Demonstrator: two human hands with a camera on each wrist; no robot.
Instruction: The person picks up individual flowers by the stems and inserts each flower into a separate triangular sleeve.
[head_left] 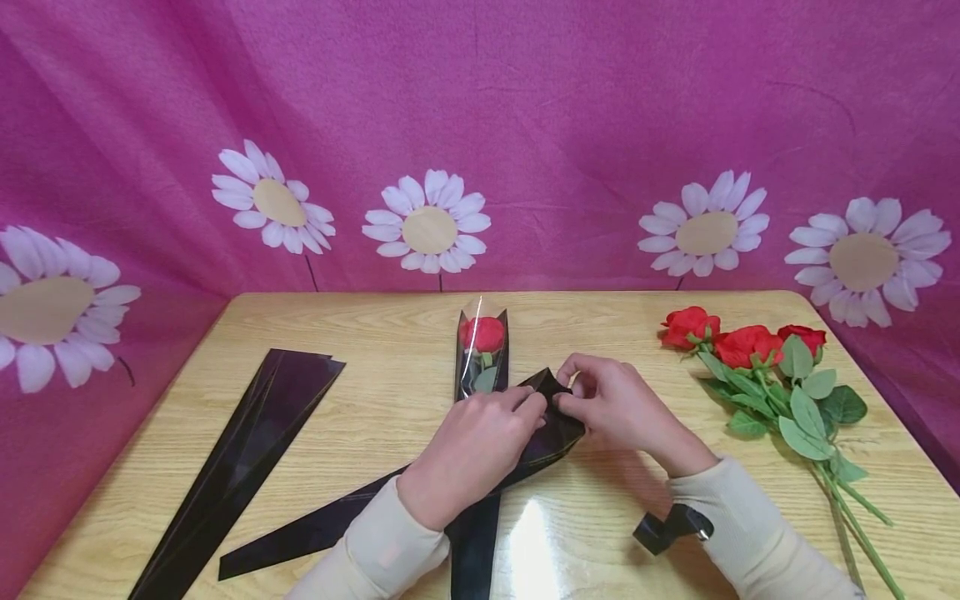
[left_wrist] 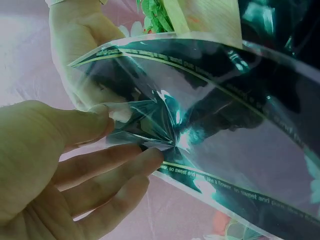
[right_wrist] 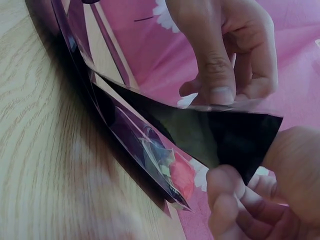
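Observation:
A black tapered flower sleeve (head_left: 322, 521) with a clear window lies slantwise above the table, its wide mouth at the right. My left hand (head_left: 480, 446) pinches the film at the mouth's edge; in the left wrist view the film puckers near the left fingers (left_wrist: 107, 175). On the mouth's other side, my right hand (head_left: 618, 408) pinches the black edge between thumb and fingers, also seen in the right wrist view on the black panel (right_wrist: 245, 140). Beneath the held sleeve lies a wrapped red rose (head_left: 483, 335) in a similar sleeve, its middle hidden by my left hand.
A stack of flat black sleeves (head_left: 236, 467) lies at the left of the wooden table (head_left: 390, 333). Several loose red roses (head_left: 748, 346) with green stems lie at the right. A pink daisy-print cloth (head_left: 562, 125) hangs behind. A black strap (head_left: 667, 529) is at my right wrist.

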